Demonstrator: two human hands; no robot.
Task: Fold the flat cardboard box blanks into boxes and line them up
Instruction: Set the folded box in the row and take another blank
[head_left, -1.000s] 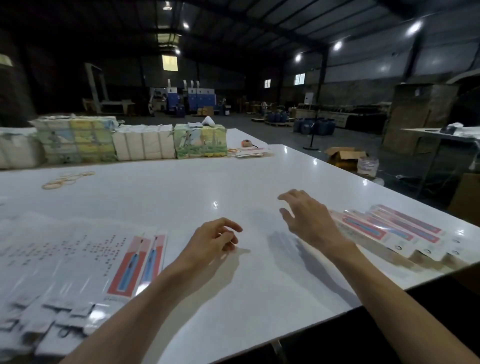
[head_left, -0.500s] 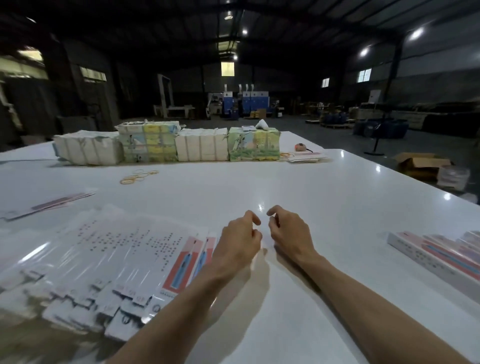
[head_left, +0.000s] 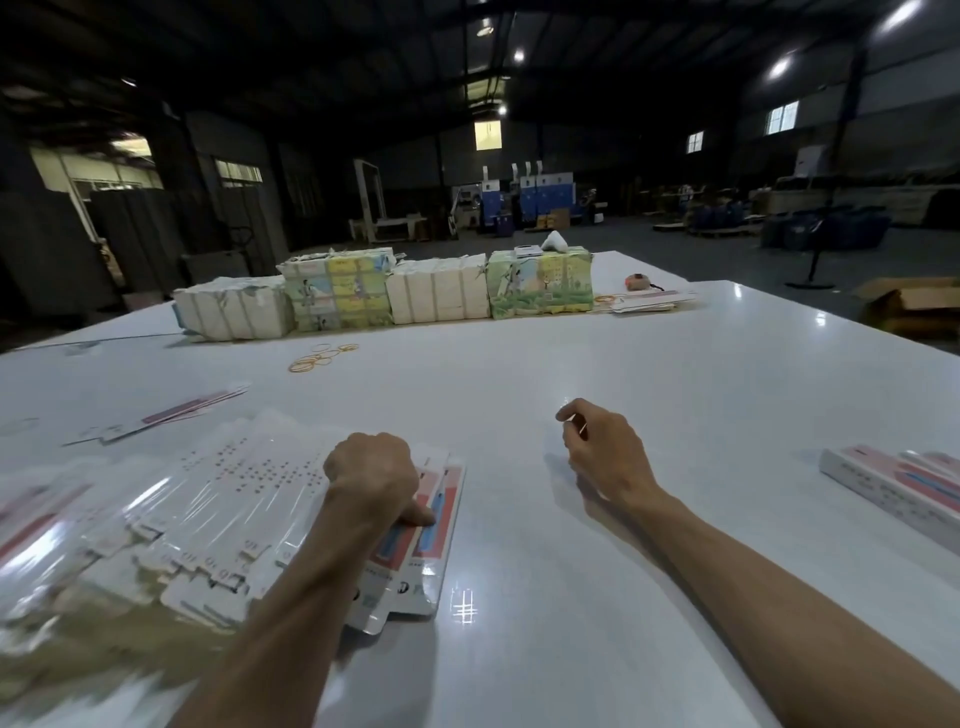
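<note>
Left hand (head_left: 371, 475) has moved onto the fanned, glossy flat blanks (head_left: 244, 499).

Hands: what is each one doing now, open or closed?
Left hand: closed on the top box blank.
Right hand: open, loosely curled, holding nothing.

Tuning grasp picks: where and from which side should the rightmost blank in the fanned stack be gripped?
Grip the blank by its right long edge, coming from the right over the bare table. That edge lies free, while its left side meets the stack and the left hand sits there. It lies flat, so probably pinch thumb on top, fingers under.
</note>
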